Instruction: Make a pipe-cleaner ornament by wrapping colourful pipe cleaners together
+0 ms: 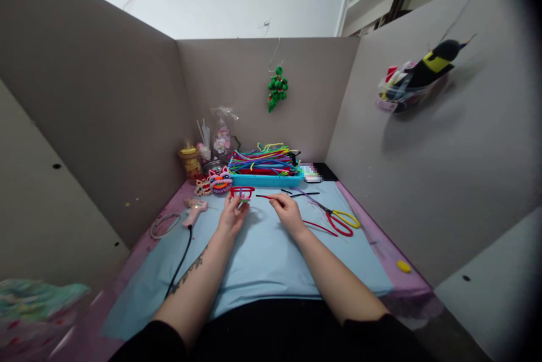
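Note:
My left hand [234, 214] is closed on a small craft piece [243, 190] with a red outline and bits of purple and green, apparently bent from pipe cleaners. To its right, my right hand [287, 212] pinches a short red pipe cleaner [263, 197] whose free end points toward the craft piece. A gap separates the two. Beyond my right hand lie scissors [339, 219] with one red and one yellow handle. A loose red pipe cleaner [320, 228] rests beside them, and a dark pipe cleaner [305, 194] lies farther back.
A blue tray [266, 181] heaped with coloured pipe cleaners stands at the back. Left of it are finished animal-face pieces [220, 180] and a pink glue gun [195, 212] with a black cord. Grey partitions [262, 108] enclose the table; a yellow lump [403, 266] sits near its right edge.

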The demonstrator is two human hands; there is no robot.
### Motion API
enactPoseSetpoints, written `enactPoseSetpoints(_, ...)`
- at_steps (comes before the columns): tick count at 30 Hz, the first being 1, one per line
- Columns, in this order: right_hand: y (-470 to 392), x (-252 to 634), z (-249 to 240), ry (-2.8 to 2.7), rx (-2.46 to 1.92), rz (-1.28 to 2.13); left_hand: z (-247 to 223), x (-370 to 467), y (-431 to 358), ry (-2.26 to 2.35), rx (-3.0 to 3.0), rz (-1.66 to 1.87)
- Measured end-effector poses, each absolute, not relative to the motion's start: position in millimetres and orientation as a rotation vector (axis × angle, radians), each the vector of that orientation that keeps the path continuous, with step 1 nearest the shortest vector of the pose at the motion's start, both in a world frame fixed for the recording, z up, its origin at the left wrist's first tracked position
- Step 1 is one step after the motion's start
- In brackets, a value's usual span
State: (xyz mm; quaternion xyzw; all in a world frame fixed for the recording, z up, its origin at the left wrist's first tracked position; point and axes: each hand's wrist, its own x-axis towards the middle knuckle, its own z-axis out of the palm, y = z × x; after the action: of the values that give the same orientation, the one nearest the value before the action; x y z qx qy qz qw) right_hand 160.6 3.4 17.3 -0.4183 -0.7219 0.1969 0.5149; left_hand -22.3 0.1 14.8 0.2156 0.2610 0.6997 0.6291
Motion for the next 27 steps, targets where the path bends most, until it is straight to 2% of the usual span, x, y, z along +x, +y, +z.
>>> enactPoseSetpoints(5,-5.3,144.4,16.6,-1.644,-0.873,0.408,7.8,-17.6,-0.9,0.589,0.574,1.494)
enactPoseSetpoints(14,-8.0,136.8,9.7,-1.642,-1.007,0.388,3.7,-11.3,-3.3,0.596,0.684,1.478)
enactPoseSetpoints(22,-7.9,138.0,9.1,-1.607,-1.023,0.461,0.4,-13.0,0.0,0.609,0.639,1.465)
enactPoseSetpoints(27,-2.2,135.6,6.5,-1.462,-1.047,0.642,-1.0,-12.0,-0.6,0.623,0.696,1.446)
